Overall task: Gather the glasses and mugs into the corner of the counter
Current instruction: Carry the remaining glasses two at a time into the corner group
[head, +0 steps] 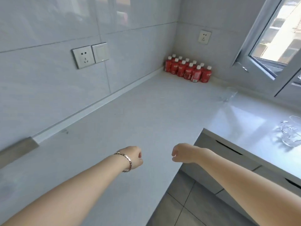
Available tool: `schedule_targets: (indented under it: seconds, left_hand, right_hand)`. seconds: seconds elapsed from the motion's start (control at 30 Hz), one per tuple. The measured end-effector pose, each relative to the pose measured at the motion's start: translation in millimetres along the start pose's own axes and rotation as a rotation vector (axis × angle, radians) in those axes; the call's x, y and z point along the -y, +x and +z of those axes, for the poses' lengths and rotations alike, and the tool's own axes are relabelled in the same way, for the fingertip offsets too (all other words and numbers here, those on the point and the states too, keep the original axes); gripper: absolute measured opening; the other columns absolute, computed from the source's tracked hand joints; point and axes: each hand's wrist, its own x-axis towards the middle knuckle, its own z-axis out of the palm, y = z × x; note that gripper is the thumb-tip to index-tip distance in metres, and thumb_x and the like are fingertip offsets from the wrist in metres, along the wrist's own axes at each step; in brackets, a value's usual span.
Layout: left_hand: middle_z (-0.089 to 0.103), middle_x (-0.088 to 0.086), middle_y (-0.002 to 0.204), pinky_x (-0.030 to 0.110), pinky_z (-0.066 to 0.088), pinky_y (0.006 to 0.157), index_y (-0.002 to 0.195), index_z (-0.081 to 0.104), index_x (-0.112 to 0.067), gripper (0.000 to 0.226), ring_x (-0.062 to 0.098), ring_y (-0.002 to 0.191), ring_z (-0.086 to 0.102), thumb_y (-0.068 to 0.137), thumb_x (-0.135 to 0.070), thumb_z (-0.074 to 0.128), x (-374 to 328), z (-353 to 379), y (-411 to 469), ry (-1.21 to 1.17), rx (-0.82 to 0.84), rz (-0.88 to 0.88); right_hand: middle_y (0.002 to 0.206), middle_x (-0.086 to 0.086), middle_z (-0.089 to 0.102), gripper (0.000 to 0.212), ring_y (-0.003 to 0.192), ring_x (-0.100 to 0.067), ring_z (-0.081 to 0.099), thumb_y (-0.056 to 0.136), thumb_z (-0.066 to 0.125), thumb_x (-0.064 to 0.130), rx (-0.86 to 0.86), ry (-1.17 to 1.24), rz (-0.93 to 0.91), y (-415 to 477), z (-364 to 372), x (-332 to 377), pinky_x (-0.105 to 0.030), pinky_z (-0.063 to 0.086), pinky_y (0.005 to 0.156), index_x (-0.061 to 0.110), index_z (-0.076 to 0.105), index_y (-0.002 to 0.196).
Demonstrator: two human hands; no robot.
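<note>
A clear drinking glass [230, 94] stands on the pale L-shaped counter [146, 115] near the window, to the right of the corner. More clear glassware [291, 134] sits at the far right edge, partly cut off. My left hand [134, 156], with a bracelet on the wrist, hovers over the counter's front part with fingers curled in and nothing in it. Just right of it, above the counter's inner edge, my right hand [183, 153] is also curled and holds nothing. Both hands are far from the glasses.
Several red bottles with white caps [189, 70] fill the counter's corner against the walls. Sockets [83, 57] are on the left wall, another socket [204, 36] on the back wall. An open window [268, 51] hangs over the right run. Drawers [228, 154] and tiled floor lie below.
</note>
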Motion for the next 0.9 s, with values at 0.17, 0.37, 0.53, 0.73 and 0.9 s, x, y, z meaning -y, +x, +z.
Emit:
schedule_targets:
  seconds: [0.17, 0.37, 0.53, 0.73, 0.9]
  left_hand:
    - [0.061, 0.005, 0.107, 0.029, 0.048, 0.080, 0.105, 0.059, -0.018, 0.022, 0.024, 0.088, 0.056, 0.088, -0.026, 0.046, -148, -8, 64, 0.050, -0.014, 0.084]
    - [0.063, 0.002, 0.117, 0.028, 0.046, 0.083, 0.111, 0.059, -0.019, 0.026, 0.025, 0.104, 0.060, 0.090, -0.025, 0.044, -278, -23, 125, 0.160, -0.034, 0.190]
    - [0.064, 0.000, 0.120, 0.025, 0.042, 0.081, 0.110, 0.058, -0.021, 0.026, 0.024, 0.109, 0.060, 0.089, -0.024, 0.042, -350, -44, 192, 0.247, -0.139, 0.249]
    - [0.063, 0.001, 0.122, 0.026, 0.043, 0.081, 0.114, 0.055, -0.020, 0.028, 0.025, 0.109, 0.060, 0.090, -0.025, 0.041, -411, -73, 313, 0.279, -0.085, 0.306]
    - [0.054, 0.005, 0.130, 0.036, 0.047, 0.096, 0.122, 0.050, -0.021, 0.043, 0.027, 0.119, 0.054, 0.083, -0.039, 0.048, -471, -105, 420, 0.228, -0.093, 0.327]
  right_hand:
    - [0.089, -0.010, 0.055, 0.026, 0.080, -0.023, 0.052, 0.093, 0.042, 0.018, -0.004, 0.011, 0.189, -32, -27, -168, -0.029, 0.040, 0.067, 0.002, 0.061, 0.090]
    - [0.124, -0.009, 0.057, 0.029, 0.114, -0.026, 0.056, 0.092, 0.048, 0.020, -0.104, 0.167, 0.377, -47, -52, -313, -0.030, 0.045, 0.091, 0.009, 0.059, 0.116]
    - [0.129, -0.006, 0.055, 0.032, 0.119, -0.022, 0.052, 0.091, 0.051, 0.023, -0.227, 0.273, 0.443, -26, -80, -390, -0.026, 0.042, 0.093, 0.016, 0.058, 0.121]
    - [0.130, -0.002, 0.057, 0.033, 0.119, -0.021, 0.053, 0.092, 0.049, 0.026, -0.231, 0.297, 0.535, 26, -125, -463, -0.025, 0.043, 0.091, 0.019, 0.056, 0.124]
    - [0.124, 0.000, 0.059, 0.031, 0.109, -0.020, 0.060, 0.090, 0.049, 0.030, -0.204, 0.386, 0.639, 69, -161, -512, -0.026, 0.044, 0.081, 0.023, 0.057, 0.119]
